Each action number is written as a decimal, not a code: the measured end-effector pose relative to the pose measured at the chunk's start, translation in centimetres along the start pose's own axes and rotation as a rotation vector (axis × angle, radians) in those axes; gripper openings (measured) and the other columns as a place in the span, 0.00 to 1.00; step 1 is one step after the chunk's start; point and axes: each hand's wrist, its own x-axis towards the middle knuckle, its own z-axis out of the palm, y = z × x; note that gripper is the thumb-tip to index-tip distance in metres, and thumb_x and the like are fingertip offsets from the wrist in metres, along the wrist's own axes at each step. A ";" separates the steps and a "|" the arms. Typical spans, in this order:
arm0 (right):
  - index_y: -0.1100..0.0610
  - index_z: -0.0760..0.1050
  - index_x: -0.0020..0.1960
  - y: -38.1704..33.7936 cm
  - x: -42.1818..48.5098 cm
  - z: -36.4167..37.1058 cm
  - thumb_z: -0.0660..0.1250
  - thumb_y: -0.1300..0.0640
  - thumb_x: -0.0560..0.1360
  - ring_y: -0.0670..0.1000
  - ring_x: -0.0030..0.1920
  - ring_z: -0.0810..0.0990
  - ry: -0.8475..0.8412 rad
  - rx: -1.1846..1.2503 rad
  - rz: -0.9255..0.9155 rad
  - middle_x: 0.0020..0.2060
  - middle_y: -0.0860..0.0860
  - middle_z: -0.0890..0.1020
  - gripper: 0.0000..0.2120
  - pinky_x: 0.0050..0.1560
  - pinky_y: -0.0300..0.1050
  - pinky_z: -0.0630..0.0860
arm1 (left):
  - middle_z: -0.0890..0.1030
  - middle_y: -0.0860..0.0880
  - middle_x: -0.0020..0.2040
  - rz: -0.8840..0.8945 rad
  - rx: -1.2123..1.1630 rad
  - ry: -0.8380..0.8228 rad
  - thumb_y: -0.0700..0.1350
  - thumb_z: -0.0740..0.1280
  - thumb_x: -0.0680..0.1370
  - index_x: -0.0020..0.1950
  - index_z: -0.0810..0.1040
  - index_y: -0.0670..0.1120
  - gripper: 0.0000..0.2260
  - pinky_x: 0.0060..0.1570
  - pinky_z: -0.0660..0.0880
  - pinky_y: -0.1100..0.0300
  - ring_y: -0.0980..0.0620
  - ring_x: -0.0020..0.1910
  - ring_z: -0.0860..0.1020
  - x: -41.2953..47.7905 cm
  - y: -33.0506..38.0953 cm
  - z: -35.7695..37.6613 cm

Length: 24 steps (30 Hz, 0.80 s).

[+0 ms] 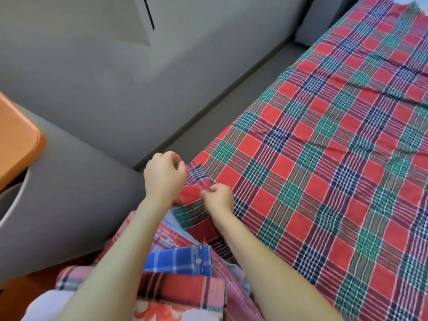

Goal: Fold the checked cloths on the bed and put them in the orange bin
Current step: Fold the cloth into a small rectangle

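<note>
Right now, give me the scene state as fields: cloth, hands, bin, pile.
cloth: red checked cloth, spread out flat, not yet folded
hands: left hand and right hand both pinch the cloth's near corner, close together
bin: orange bin at the left edge, only partly in view, contents hidden
pile: other checked cloths heaped under the forearms
</note>
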 end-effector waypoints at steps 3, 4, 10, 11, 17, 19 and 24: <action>0.56 0.74 0.31 1.6 -0.9 -7.9 0.70 0.59 0.72 0.51 0.34 0.73 0.280 0.356 0.011 0.29 0.50 0.74 0.11 0.37 0.44 0.68 | 0.78 0.41 0.48 0.000 -0.001 -0.018 0.42 0.62 0.76 0.49 0.80 0.43 0.08 0.47 0.70 0.54 0.41 0.48 0.75 0.2 0.4 -0.7; 0.56 0.73 0.31 2.1 -1.7 -11.6 0.69 0.62 0.73 0.49 0.34 0.73 0.333 0.469 -0.024 0.29 0.50 0.74 0.12 0.39 0.44 0.68 | 0.78 0.41 0.48 0.008 0.002 -0.024 0.42 0.62 0.76 0.49 0.80 0.42 0.08 0.47 0.69 0.54 0.41 0.48 0.75 0.2 0.9 -1.1; 0.62 0.78 0.59 0.3 -9.8 -26.5 0.67 0.63 0.76 0.50 0.53 0.81 0.338 0.542 -0.245 0.52 0.52 0.83 0.12 0.57 0.48 0.76 | 0.77 0.44 0.39 0.055 -0.096 -0.123 0.42 0.62 0.75 0.42 0.78 0.43 0.06 0.41 0.67 0.57 0.43 0.40 0.72 -1.5 8.1 -3.7; 0.62 0.77 0.61 0.0 -11.4 -26.8 0.67 0.63 0.76 0.49 0.54 0.81 0.321 0.511 -0.263 0.52 0.51 0.83 0.14 0.58 0.47 0.76 | 0.77 0.46 0.36 0.077 -0.154 -0.162 0.43 0.63 0.76 0.41 0.78 0.42 0.07 0.41 0.68 0.57 0.45 0.38 0.73 -2.6 10.3 -4.2; 0.57 0.73 0.66 0.4 -20.9 -28.2 0.63 0.60 0.79 0.39 0.54 0.76 0.463 0.455 -0.336 0.54 0.40 0.77 0.16 0.61 0.38 0.72 | 0.79 0.47 0.40 0.402 -0.588 -0.344 0.56 0.69 0.73 0.47 0.77 0.45 0.15 0.41 0.72 0.60 0.51 0.39 0.77 -13.5 25.0 -7.6; 0.57 0.74 0.66 1.2 -24.2 -29.5 0.61 0.60 0.80 0.42 0.58 0.76 0.557 0.477 -0.368 0.57 0.43 0.77 0.15 0.61 0.39 0.72 | 0.78 0.49 0.40 0.502 -0.523 -0.422 0.60 0.70 0.71 0.47 0.77 0.45 0.19 0.43 0.72 0.57 0.50 0.41 0.76 -17.1 28.6 -8.9; 0.55 0.81 0.50 4.1 -29.9 -31.9 0.61 0.60 0.78 0.49 0.46 0.82 0.690 0.459 -0.384 0.44 0.50 0.85 0.09 0.52 0.56 0.77 | 0.73 0.47 0.29 0.449 -0.336 -0.827 0.48 0.74 0.67 0.33 0.74 0.44 0.11 0.35 0.72 0.58 0.48 0.30 0.71 -23.0 34.5 -10.8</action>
